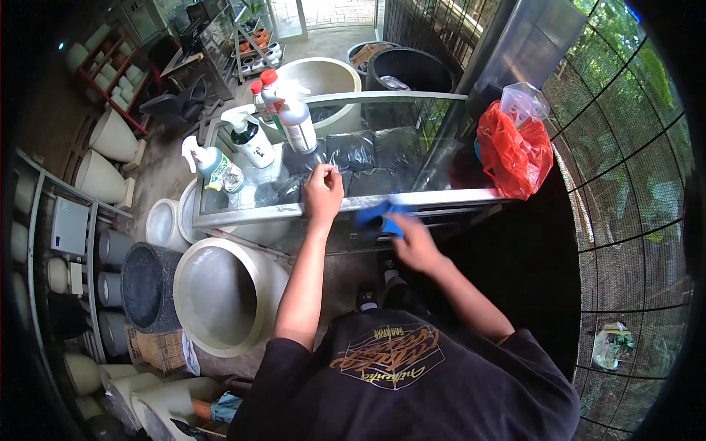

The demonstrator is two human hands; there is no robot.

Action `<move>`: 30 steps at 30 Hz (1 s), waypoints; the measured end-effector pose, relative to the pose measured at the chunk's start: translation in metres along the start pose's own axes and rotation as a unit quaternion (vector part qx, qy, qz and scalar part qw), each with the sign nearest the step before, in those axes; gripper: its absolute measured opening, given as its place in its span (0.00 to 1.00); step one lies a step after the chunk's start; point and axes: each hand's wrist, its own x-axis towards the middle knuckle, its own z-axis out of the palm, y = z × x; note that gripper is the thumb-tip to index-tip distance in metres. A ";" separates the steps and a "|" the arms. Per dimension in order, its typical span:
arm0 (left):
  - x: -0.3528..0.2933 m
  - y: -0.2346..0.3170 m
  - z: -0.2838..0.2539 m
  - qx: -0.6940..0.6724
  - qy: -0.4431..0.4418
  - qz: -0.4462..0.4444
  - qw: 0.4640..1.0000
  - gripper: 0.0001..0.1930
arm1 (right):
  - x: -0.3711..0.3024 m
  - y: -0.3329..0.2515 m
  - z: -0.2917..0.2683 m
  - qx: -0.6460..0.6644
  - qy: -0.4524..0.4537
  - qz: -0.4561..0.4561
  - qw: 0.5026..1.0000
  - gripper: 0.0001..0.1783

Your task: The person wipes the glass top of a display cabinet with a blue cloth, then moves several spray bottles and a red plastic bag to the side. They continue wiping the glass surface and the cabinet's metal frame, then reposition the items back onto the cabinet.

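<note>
Head view: right hand, fingers around blurred blue item at bench front edge; left hand fingers curled, grasp unclear. Slack grip could drop item; left nudge could topple bottle.

Black short-sleeved T-shirt — orange-and-yellow print — dark shoes.

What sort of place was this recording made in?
Probably a garden-supply shop or workshop: there are large pale pots at the left, small orange pots farther back, and spray bottles on a glass-topped case.
</note>
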 end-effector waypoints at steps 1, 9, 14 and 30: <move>-0.002 0.000 -0.001 0.003 0.000 -0.001 1.000 0.05 | -0.009 -0.026 0.001 0.171 -0.115 0.038 0.978 0.21; -0.002 0.003 -0.004 0.030 0.003 0.020 0.999 0.05 | 0.042 0.018 -0.082 0.108 0.409 0.074 0.903 0.11; 0.001 0.002 0.002 0.022 -0.001 0.021 1.000 0.05 | 0.053 0.091 -0.056 -0.386 0.334 -0.049 0.859 0.17; 0.000 -0.002 0.001 -0.011 0.016 -0.019 1.000 0.05 | 0.069 0.083 -0.051 -0.257 0.352 0.022 0.900 0.25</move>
